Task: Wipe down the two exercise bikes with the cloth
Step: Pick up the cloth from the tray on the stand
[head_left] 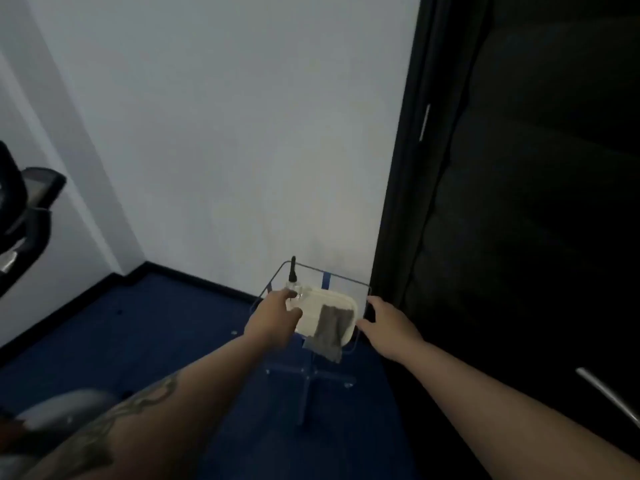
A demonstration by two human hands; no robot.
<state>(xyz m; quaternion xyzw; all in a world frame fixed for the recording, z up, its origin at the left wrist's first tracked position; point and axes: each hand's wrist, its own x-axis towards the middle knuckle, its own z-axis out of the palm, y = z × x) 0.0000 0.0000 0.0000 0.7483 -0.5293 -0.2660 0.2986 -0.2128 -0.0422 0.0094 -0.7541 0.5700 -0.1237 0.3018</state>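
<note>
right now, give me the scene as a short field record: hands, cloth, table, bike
left hand: reaching to the clear bottle, grip unclear
right hand: open, at the table's right edge
cloth: grey, draped over the white container, untouched
table: small, clear-topped, by the wall
bike: partly visible, far left

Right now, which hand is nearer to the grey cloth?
Right, slightly. The right hand is at the tray's right edge, beside the cloth. The left hand is at the bottle, across the tray.
</note>
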